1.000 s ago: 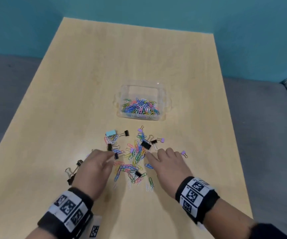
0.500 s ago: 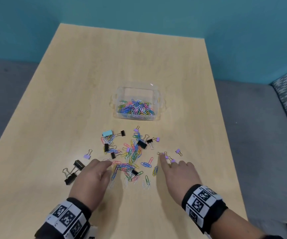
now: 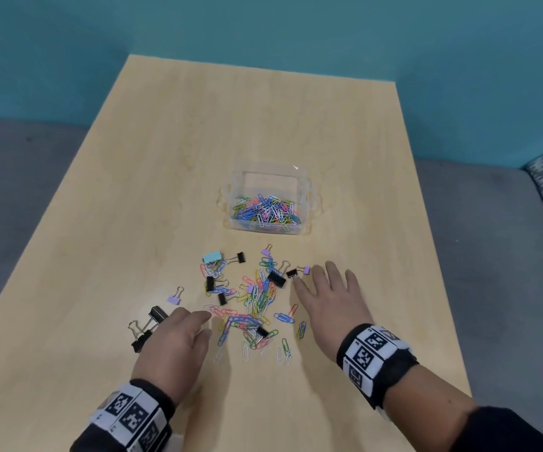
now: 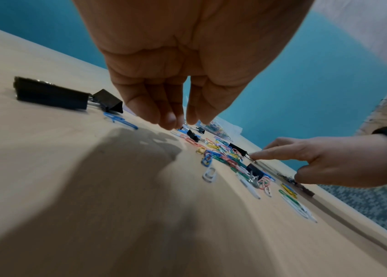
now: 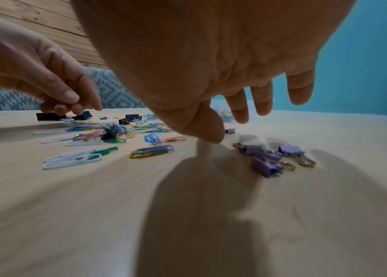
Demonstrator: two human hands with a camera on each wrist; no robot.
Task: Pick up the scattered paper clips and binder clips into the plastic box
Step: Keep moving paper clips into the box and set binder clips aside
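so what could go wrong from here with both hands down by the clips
1. The purple binder clips lie under the spread right hand; a sweep could scatter them toward the table edge.
2. The paper clip pile looks tangled, so lifting a few may drag others out and drop them short of the plastic box.
3. The left hand is beside the large black binder clips and could knock them further off.

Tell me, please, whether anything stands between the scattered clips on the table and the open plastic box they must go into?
Nothing visible does. The plastic box stands open beyond the scattered clips, with only bare table between them. The left hand and right hand flank the pile on the near side.
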